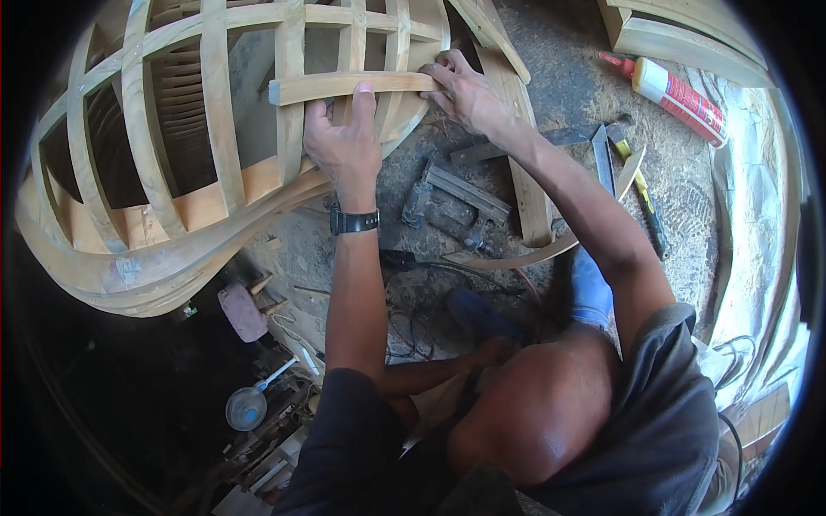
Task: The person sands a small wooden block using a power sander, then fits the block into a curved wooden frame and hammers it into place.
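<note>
A short, slightly bowed wooden strip [318,87] lies across the slats of a curved wooden frame [222,129]. My left hand [344,156], with a black watch on its wrist, grips it from the near side. The thumb presses up against the strip, and the other fingers are partly hidden behind it. At the strip's right end, the fingers of my right hand [466,96] are closed around the tip. The left end sticks out past a slat and shows a pale cut face.
A nail gun [447,202] lies on the dusty floor below the frame. Right of it are a thin curved wooden strip [551,251], a yellow-and-black handled tool [651,211] and a red-and-white glue bottle [680,101]. A pink block-like object [243,311] sits at lower left.
</note>
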A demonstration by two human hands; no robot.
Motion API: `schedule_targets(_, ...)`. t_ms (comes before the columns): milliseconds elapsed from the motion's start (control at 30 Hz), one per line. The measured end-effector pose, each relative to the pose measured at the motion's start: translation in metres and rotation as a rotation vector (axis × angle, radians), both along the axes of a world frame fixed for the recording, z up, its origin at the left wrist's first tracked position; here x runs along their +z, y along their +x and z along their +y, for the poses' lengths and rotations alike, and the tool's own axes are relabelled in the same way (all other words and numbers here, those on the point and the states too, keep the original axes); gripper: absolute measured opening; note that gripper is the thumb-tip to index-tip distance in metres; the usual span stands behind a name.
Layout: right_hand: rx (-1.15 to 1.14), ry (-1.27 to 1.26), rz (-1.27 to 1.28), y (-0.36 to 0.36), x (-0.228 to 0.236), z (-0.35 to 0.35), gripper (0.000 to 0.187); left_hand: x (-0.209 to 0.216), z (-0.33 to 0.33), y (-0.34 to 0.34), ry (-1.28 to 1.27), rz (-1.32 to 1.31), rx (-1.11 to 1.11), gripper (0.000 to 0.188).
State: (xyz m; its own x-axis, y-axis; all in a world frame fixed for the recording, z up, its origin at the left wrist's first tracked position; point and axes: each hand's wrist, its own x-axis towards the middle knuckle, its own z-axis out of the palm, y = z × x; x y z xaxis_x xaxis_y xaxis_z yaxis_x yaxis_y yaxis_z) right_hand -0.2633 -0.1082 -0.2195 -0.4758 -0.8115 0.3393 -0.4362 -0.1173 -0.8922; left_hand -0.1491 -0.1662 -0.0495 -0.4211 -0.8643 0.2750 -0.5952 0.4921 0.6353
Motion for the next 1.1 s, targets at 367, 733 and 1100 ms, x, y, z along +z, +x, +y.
schedule_targets(367,-0.044,-0.080,0.077,0.006,-0.015,0.000,0.030,-0.006,-0.001,0.003,0.016,0.054,-0.013,0.042)
schedule_targets(733,-0.046,-0.071,0.073,0.009,-0.009,-0.001,0.031,-0.007,0.000,0.003,-0.011,0.078,-0.024,0.043)
schedule_targets(1100,-0.034,-0.059,0.041,0.012,-0.008,0.001,0.030,-0.006,-0.001,0.008,-0.064,-0.014,-0.015,0.043)
